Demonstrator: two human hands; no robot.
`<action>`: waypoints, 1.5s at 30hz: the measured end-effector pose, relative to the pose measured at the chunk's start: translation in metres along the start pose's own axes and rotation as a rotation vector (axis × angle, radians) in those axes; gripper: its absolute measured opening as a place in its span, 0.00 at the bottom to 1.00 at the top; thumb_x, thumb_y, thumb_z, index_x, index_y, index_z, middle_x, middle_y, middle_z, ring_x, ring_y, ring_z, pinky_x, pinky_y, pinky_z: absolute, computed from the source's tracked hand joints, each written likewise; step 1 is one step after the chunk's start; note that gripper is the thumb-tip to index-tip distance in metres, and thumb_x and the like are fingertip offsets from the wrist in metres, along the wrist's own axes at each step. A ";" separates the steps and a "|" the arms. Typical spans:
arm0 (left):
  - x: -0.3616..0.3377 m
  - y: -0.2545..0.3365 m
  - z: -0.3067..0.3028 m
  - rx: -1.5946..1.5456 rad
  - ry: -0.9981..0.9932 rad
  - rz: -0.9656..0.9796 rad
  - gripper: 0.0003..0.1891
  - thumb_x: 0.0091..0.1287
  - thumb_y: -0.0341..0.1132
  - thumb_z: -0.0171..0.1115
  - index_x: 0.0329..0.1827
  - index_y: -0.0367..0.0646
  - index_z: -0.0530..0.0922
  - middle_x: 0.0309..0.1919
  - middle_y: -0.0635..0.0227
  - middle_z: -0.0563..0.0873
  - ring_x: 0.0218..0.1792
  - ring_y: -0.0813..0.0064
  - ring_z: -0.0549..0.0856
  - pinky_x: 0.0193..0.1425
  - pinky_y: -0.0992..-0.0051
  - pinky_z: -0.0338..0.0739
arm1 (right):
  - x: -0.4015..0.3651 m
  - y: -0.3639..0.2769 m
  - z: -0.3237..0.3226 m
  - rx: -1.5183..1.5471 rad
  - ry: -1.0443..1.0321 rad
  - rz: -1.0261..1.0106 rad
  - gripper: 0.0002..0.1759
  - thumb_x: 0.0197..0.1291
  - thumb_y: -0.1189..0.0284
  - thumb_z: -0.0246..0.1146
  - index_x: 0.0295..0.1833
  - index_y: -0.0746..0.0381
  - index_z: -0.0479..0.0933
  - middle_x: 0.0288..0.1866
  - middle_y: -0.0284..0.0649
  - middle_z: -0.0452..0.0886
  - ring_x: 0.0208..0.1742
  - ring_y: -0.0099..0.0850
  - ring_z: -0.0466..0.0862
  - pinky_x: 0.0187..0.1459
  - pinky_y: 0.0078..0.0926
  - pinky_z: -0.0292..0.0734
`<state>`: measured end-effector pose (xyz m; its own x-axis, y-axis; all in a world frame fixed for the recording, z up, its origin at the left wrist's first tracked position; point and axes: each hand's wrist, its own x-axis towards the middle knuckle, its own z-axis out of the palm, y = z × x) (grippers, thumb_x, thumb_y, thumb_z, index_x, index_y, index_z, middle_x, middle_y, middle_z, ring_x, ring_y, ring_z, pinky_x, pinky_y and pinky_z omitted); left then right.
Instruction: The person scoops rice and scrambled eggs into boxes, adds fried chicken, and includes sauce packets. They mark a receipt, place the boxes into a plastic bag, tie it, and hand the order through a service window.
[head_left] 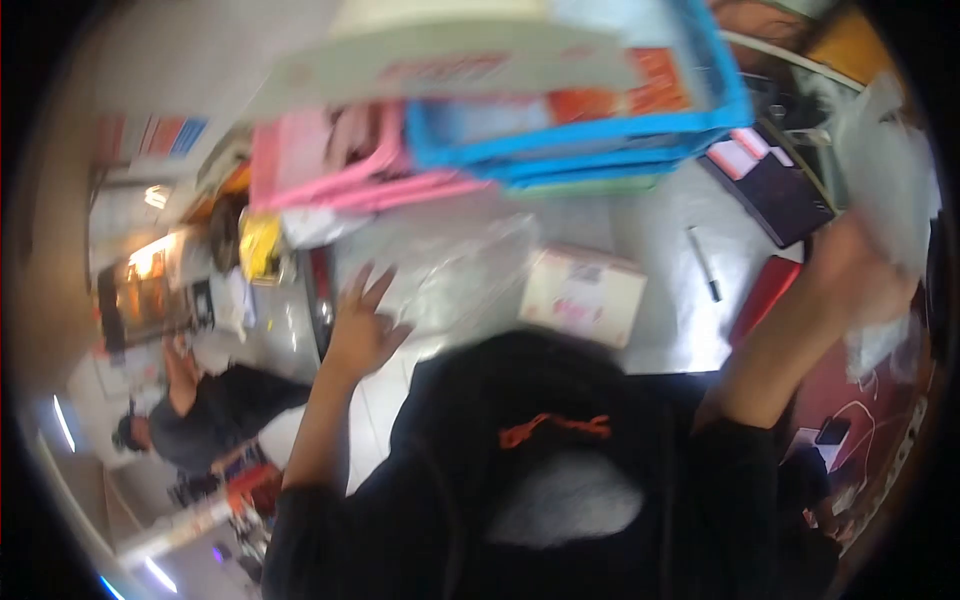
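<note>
My left hand is open, its fingers spread over the near left part of the table beside a clear plastic sheet or bag. To the right of that plastic lies a cream box with pink print, close to my body. Far out to the right, my right hand is smeared by motion against translucent plastic, which shows above and below it. Whether its fingers grip that plastic cannot be made out.
Stacked pink baskets and blue baskets stand along the back, with a pale carton above them. A pen, a red item and a dark flat case lie rightward. Another person is at left.
</note>
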<state>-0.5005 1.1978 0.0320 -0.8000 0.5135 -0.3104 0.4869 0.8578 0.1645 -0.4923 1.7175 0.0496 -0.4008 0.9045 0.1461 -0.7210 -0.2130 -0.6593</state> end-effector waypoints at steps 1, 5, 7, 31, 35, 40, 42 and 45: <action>-0.001 0.000 -0.003 0.061 -0.037 0.030 0.18 0.55 0.44 0.68 0.15 0.39 0.80 0.71 0.56 0.68 0.74 0.43 0.55 0.71 0.43 0.53 | -0.071 0.010 0.021 -0.002 -0.008 0.048 0.20 0.69 0.68 0.44 0.54 0.70 0.73 0.50 0.49 0.78 0.49 0.42 0.79 0.55 0.35 0.77; -0.008 0.005 -0.006 -0.261 0.165 0.091 0.19 0.54 0.42 0.70 0.13 0.39 0.75 0.71 0.53 0.66 0.74 0.39 0.53 0.73 0.41 0.48 | -0.291 0.115 0.063 0.074 -1.319 0.270 0.10 0.53 0.80 0.51 0.43 0.62 0.69 0.44 0.43 0.72 0.46 0.42 0.73 0.47 0.41 0.67; -0.020 -0.008 -0.013 -0.176 0.130 0.197 0.19 0.53 0.41 0.72 0.13 0.38 0.75 0.73 0.56 0.64 0.75 0.39 0.51 0.74 0.44 0.47 | -0.353 0.177 0.035 -0.545 -1.657 0.443 0.16 0.51 0.80 0.53 0.48 0.63 0.73 0.51 0.46 0.75 0.54 0.45 0.75 0.55 0.44 0.68; -0.149 -0.192 0.114 -0.324 0.213 -0.076 0.19 0.61 0.44 0.64 0.17 0.39 0.83 0.69 0.61 0.71 0.73 0.46 0.59 0.74 0.50 0.51 | -0.270 0.125 -0.008 -2.116 -1.679 0.229 0.70 0.28 0.59 0.78 0.77 0.56 0.42 0.61 0.56 0.64 0.62 0.54 0.68 0.63 0.51 0.66; -0.157 -0.198 0.109 -0.395 0.201 -0.103 0.16 0.56 0.38 0.64 0.14 0.38 0.81 0.68 0.58 0.73 0.72 0.45 0.60 0.74 0.50 0.51 | -0.290 0.142 0.018 -1.796 -1.690 0.169 0.68 0.28 0.60 0.79 0.77 0.56 0.46 0.61 0.57 0.66 0.62 0.56 0.69 0.62 0.50 0.67; -0.157 -0.206 0.110 -0.355 0.150 -0.067 0.13 0.52 0.34 0.63 0.12 0.38 0.79 0.67 0.59 0.74 0.72 0.47 0.61 0.74 0.50 0.52 | -0.370 0.211 0.075 -1.589 -1.959 -0.066 0.66 0.28 0.62 0.79 0.76 0.54 0.50 0.63 0.57 0.66 0.64 0.55 0.68 0.65 0.50 0.63; -0.155 -0.204 0.106 -0.327 0.109 -0.087 0.12 0.51 0.34 0.62 0.12 0.40 0.79 0.66 0.60 0.75 0.71 0.49 0.63 0.75 0.50 0.52 | -0.395 0.250 0.078 -1.687 -2.061 -0.088 0.69 0.27 0.61 0.80 0.77 0.51 0.47 0.63 0.57 0.65 0.67 0.54 0.66 0.68 0.54 0.57; -0.154 -0.196 0.096 -0.241 0.078 -0.054 0.10 0.52 0.36 0.63 0.17 0.42 0.82 0.65 0.63 0.76 0.69 0.51 0.65 0.74 0.50 0.52 | -0.407 0.279 0.070 -1.738 -2.113 -0.027 0.73 0.24 0.58 0.82 0.78 0.50 0.45 0.69 0.59 0.60 0.71 0.57 0.60 0.71 0.56 0.50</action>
<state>-0.4390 0.9492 -0.0422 -0.8517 0.4587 -0.2534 0.3523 0.8592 0.3710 -0.5696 1.2639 -0.1427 -0.7968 -0.4477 -0.4059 -0.4084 0.8940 -0.1844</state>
